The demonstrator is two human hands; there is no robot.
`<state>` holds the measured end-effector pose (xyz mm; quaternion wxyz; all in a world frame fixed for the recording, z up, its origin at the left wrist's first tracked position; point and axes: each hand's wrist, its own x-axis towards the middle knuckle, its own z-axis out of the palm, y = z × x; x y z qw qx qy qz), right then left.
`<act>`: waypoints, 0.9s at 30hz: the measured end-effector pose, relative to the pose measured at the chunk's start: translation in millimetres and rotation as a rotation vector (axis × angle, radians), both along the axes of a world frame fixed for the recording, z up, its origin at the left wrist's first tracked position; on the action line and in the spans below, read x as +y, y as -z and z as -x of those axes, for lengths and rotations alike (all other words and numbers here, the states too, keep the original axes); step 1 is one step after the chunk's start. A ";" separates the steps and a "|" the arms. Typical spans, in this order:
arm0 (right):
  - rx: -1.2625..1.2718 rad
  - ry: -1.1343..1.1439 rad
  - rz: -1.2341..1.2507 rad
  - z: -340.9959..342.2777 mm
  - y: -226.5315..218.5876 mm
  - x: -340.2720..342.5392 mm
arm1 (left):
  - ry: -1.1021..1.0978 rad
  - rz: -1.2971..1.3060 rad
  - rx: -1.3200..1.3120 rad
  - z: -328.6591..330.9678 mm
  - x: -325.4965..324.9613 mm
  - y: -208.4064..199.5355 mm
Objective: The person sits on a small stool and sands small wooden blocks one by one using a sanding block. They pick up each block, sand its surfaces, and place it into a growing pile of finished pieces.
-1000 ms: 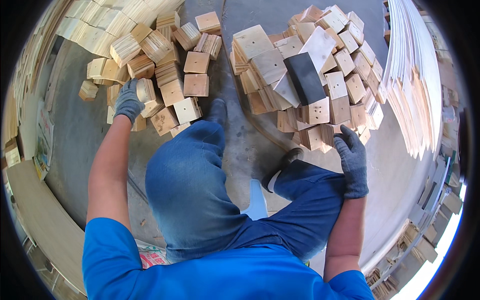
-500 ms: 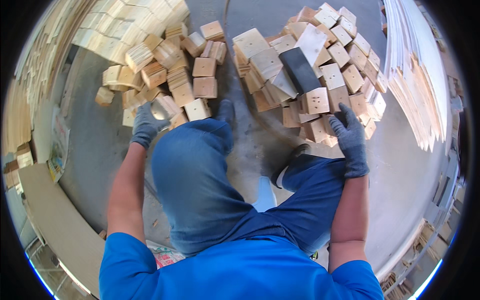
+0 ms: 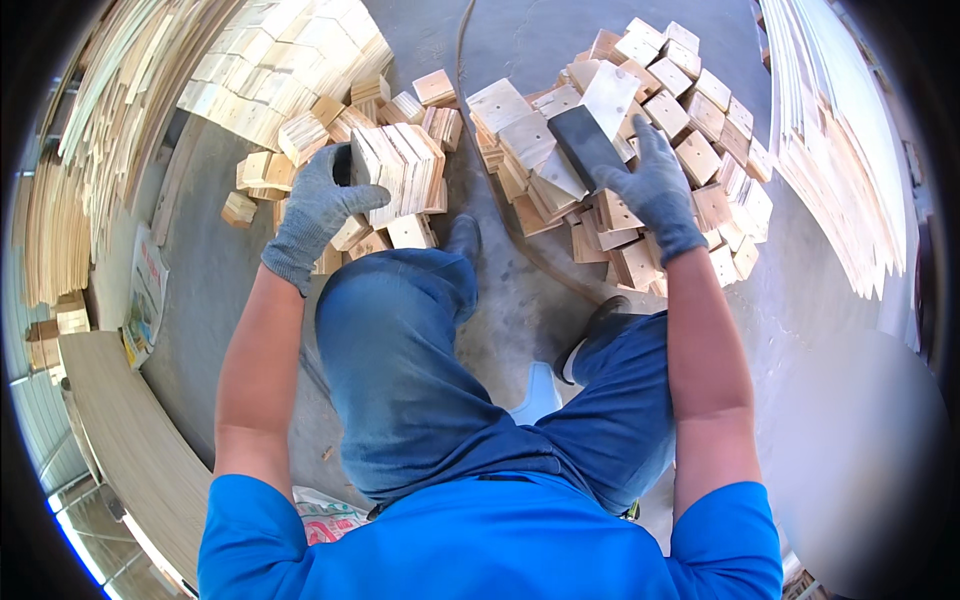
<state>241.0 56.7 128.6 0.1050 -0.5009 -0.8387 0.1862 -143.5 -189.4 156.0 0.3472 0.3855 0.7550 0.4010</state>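
My left hand (image 3: 325, 205), in a grey knit glove, grips a stack of thin wooden boards (image 3: 402, 168) and holds it tilted above the left pile of wooden blocks (image 3: 262, 172). Its thumb presses against the near side of the stack; the other fingers are partly hidden behind. Over the right pile of wooden blocks (image 3: 705, 118) reaches my right hand (image 3: 655, 190), gloved alike, with thumb and fingers apart. Its thumb tip lies at the near end of a black rectangular block (image 3: 580, 142); whether they touch, I cannot tell. Nothing shows in its grasp.
Neatly stacked pale blocks (image 3: 290, 62) stand at the far left. Tall stacks of thin sheets rise at left (image 3: 125, 110) and right (image 3: 825, 130). A long board (image 3: 130, 440) lies at lower left. A pale blue stool edge (image 3: 540, 392) shows between my legs.
My left hand has lifted a stack of thin boards from the left pile. My right hand has moved forward and left, from the pile's near edge to beside the black block.
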 end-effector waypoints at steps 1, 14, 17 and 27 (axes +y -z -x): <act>-0.004 -0.004 0.011 3.3 5.9 3.2 | 0.014 0.032 -0.004 -11.8 10.7 -11.2; -0.170 0.004 0.149 39.7 51.0 27.1 | 0.273 0.123 0.119 -59.9 77.3 -5.6; -0.140 0.030 0.137 45.5 57.3 24.3 | 0.374 0.116 0.435 -66.9 85.3 0.8; 0.834 0.323 0.418 -8.4 11.7 59.3 | 0.616 -0.177 0.788 -104.2 146.6 0.2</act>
